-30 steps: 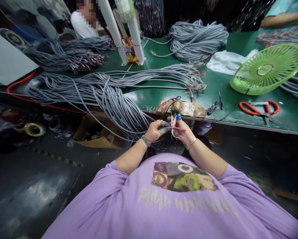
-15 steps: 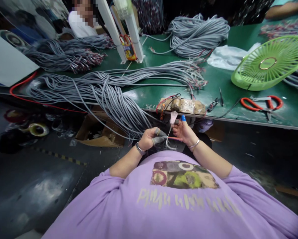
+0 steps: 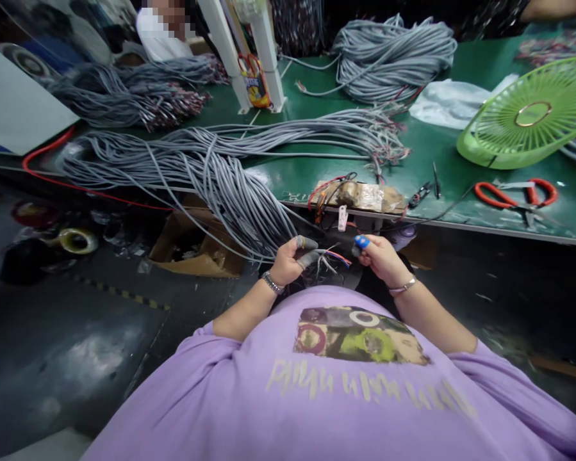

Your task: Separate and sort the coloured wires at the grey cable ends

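Note:
My left hand is closed, with grey covers on thumb and finger, pinching a grey cable near its stripped end. Beyond the fingertips, thin orange and blue wires stick out, and pale strands hang beside them. My right hand is apart from the wires on the right, fingers pressed together, a blue cover on one fingertip. Whether anything sits in that pinch is hidden. Above and between both hands, a pink clip sits at the front of a cardboard-like strip on the table edge.
A bundle of grey cables drapes over the front edge of the green table. Red-handled scissors, small snips and a green fan lie to the right. An open carton stands below. Another person sits at the back.
My right hand has drawn away to the right from the cable end. The orange and blue wires now show free and fanned out. My left hand keeps its pinch on the cable.

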Available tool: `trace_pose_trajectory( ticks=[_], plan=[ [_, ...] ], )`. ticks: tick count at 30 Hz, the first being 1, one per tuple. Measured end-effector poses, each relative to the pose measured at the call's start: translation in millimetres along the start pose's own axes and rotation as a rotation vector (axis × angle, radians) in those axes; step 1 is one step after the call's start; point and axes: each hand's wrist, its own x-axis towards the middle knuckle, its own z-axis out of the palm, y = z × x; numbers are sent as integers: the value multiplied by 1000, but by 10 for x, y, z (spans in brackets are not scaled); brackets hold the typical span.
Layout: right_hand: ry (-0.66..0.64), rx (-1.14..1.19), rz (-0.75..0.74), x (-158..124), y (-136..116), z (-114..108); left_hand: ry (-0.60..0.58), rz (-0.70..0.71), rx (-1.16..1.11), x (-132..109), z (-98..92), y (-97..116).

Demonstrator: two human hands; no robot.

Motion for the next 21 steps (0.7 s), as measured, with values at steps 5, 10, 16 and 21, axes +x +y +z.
trace_pose_trajectory(
  ticks=[5,10,16,21],
  plan=[
    [132,-244,-224,-205,-198,-125,-74,179,169,126,7,44],
    [89,-322,-281,-300,-337,-46,-143,31,147,177,7,58],
    [7,-131,-280,-279,-233,203,-171,-220,-136,85,66,100],
    [-48,-190,-378,-292,-140,387,-210,-318,-259,19,110,121]
  ],
)
